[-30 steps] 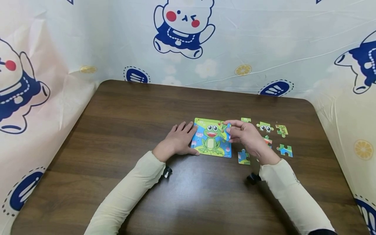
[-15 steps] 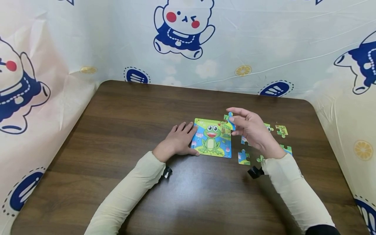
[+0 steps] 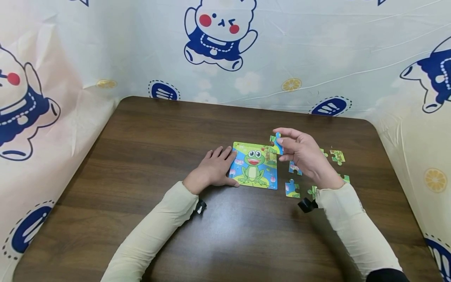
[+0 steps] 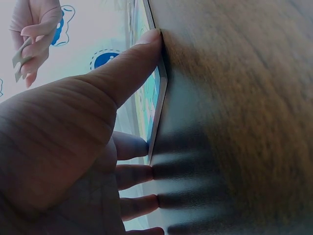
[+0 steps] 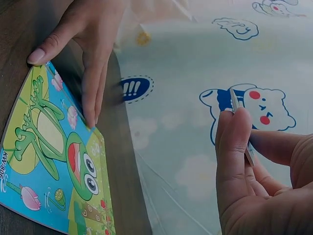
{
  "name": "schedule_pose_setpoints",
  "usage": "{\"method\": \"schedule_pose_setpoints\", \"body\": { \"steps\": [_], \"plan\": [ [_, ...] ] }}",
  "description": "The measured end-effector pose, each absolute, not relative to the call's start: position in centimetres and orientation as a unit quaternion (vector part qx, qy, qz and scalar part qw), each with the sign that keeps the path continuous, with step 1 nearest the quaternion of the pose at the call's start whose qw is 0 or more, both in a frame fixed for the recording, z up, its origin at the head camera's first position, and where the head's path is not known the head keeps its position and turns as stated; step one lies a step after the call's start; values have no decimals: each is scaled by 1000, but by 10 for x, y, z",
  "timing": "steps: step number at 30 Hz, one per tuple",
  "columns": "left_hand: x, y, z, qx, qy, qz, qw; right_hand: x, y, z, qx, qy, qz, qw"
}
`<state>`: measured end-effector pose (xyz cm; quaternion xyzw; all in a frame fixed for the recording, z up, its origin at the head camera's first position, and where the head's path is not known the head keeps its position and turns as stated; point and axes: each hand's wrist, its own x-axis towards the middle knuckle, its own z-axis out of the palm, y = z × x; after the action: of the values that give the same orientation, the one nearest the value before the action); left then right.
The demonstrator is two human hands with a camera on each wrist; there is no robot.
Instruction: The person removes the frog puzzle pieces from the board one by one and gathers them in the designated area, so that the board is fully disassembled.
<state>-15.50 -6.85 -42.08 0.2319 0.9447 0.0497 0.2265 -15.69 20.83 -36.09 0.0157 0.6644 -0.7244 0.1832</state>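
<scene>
A square frog-picture puzzle board (image 3: 253, 174) lies flat on the table. My left hand (image 3: 213, 168) rests at its left side with spread, straight fingers; in the left wrist view the thumb (image 4: 132, 63) touches the board's edge. My right hand (image 3: 306, 156) pinches a blue-and-green puzzle piece (image 3: 277, 145) between thumb and fingers, raised over the board's upper right corner. That piece appears nearly edge-on in the right wrist view, partly hidden by the fingers. Loose puzzle pieces lie right of the board, among them a blue-green one (image 3: 292, 189) and a green one (image 3: 338, 156).
The brown wooden table (image 3: 158, 133) has rounded far corners. Patterned cloth (image 3: 317, 47) hangs around its back and sides. Some loose pieces are partly covered by the right hand and sleeve (image 3: 356, 231).
My right hand has lifted the puzzle piece up and away from the board's right edge, then barely moved in the last half second. My left hand has stayed in place.
</scene>
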Motion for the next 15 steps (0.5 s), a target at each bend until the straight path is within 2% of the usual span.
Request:
{"method": "schedule_pose_setpoints", "body": {
  "steps": [15],
  "plan": [
    [-155, -69, -421, 232, 945, 49, 227, -155, 222, -358, 37, 675, -715, 179]
  ]
}}
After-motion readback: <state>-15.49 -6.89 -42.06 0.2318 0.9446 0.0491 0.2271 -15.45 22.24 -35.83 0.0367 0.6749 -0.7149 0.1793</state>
